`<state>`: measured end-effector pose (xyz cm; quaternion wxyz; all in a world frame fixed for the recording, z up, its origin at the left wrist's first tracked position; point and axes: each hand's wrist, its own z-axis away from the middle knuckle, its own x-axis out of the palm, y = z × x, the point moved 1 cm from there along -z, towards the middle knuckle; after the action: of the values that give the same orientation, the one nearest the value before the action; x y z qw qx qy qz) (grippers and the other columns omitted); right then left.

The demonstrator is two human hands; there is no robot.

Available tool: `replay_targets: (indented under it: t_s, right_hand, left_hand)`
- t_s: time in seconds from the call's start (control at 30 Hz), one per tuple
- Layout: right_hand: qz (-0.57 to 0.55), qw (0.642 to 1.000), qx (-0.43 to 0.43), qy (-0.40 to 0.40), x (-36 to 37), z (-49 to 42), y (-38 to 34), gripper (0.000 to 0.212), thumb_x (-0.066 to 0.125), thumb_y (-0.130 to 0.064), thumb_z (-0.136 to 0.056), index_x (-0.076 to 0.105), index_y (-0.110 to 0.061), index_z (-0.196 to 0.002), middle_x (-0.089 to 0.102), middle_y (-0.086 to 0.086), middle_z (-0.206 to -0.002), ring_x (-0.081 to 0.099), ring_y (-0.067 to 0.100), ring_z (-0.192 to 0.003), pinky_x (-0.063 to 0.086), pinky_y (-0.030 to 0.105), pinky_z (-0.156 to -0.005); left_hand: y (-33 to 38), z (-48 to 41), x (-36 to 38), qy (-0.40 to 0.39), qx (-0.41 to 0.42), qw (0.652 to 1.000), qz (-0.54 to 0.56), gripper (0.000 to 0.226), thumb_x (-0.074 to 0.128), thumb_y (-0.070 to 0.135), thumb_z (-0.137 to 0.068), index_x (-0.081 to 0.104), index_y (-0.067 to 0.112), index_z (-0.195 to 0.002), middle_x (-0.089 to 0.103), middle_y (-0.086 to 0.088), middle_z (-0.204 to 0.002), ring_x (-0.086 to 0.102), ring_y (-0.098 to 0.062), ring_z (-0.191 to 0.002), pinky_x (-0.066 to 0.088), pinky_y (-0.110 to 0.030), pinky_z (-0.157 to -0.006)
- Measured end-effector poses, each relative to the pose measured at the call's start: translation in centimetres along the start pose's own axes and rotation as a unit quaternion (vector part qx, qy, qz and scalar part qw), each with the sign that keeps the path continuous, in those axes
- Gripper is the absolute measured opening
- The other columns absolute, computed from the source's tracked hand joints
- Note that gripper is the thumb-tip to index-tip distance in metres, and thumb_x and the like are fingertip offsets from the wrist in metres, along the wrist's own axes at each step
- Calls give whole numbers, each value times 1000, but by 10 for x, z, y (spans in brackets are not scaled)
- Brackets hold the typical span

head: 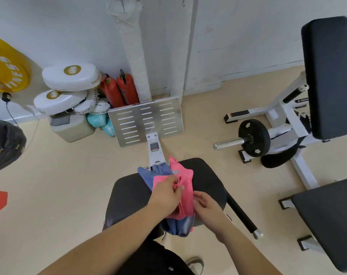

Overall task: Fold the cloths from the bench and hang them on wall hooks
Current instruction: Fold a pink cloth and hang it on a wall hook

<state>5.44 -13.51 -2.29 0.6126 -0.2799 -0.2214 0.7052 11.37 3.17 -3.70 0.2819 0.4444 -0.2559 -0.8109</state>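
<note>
On the black padded bench (129, 197) below me, I have a pink cloth (183, 187) lying over a blue cloth (154, 173), both bunched near the middle of the seat. My left hand (167, 197) rests on the pink cloth with its fingers curled and pinching a fold of the fabric near the top edge. My right hand (205, 203) sits at the cloth's right side, touching the pink edge; I cannot tell whether those fingers are closed on the fabric or only pressing against it. Blue cloth shows beyond the pink at the far end and hangs off the near edge of the bench under my wrists. Past the bench, a slotted metal footplate (146, 121) leans up from the floor, with two red fire extinguishers (120, 90) and a stack of white pads (69, 88) behind it against the wall. To my right stands a white machine frame carrying a black weight plate (254, 137).
</note>
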Motion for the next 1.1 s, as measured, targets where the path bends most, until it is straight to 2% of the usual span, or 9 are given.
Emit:
replay_targets:
  t_s: [0.17,0.23,0.33,0.4,0.5,0.63,0.77,0.97,1.1]
  right_hand:
    - [5,1000,11,3,0,-5,5,23,56,-17,-103,63,-26,-123,70,-11,-119,62,-5,-106,50,4,-69]
    - [10,1000,14,14,2,-11,3,24,59,-20,-101,62,-22,-125,70,-7,-117,64,-1,-103,51,8,-70]
    - [90,994,-6,68,5,-24,4,34,67,-26,-94,59,-20,-126,67,-4,-110,66,11,-99,57,31,-87]
    - [250,960,-66,104,7,-30,-1,41,66,-34,-90,56,-27,-129,57,-6,-109,61,13,-97,55,33,-85]
    - [454,880,-135,36,18,-36,-12,54,56,-43,-92,42,-41,-143,42,-4,-117,49,17,-108,46,28,-74]
    - [563,820,-103,-20,33,-43,-8,65,52,-64,-87,31,-51,-147,38,1,-128,45,23,-113,50,34,-79]
    - [536,838,-97,10,41,-46,-9,64,57,-63,-76,33,-54,-134,41,-2,-115,50,24,-100,48,33,-71]
    - [229,971,-43,49,8,-38,-7,46,59,-22,-95,49,-34,-138,65,-12,-94,65,6,-84,54,23,-77]
    - [204,977,-5,60,-4,-27,4,44,50,-11,-99,50,-24,-141,71,-14,-97,64,-3,-89,48,10,-77]
  left_hand:
    - [-18,-16,23,-63,-17,998,-7,45,47,45,-93,67,23,-127,73,-1,-98,68,-19,-87,56,-38,-92]
    - [-19,-12,12,-64,-23,998,6,35,51,27,-101,63,22,-134,72,0,-102,63,-10,-80,53,-25,-87]
    - [-42,-9,-12,44,-83,996,-4,27,57,25,-95,60,24,-122,68,1,-100,64,-14,-81,54,-32,-78]
    - [-57,-7,-21,40,-139,989,4,27,66,34,-86,57,22,-109,63,0,-98,62,-16,-82,51,-33,-71]
    - [-63,-8,-16,-24,-210,974,84,28,75,35,-82,64,13,-96,69,-6,-95,67,-21,-84,55,-38,-76]
    - [-55,-12,-18,-2,-201,971,130,18,78,26,-79,65,18,-90,68,-3,-85,66,-20,-77,58,-42,-79]
    - [-33,-6,-18,-18,-128,987,93,27,74,32,-82,60,25,-104,67,5,-84,63,-12,-78,51,-29,-70]
    - [-1,-1,3,-93,-46,993,58,21,44,20,-105,62,31,-106,71,-9,-98,68,-30,-93,56,-39,-85]
    - [-10,-9,17,-85,-34,996,24,35,59,21,-97,56,24,-132,62,6,-85,57,-7,-71,50,-23,-71]
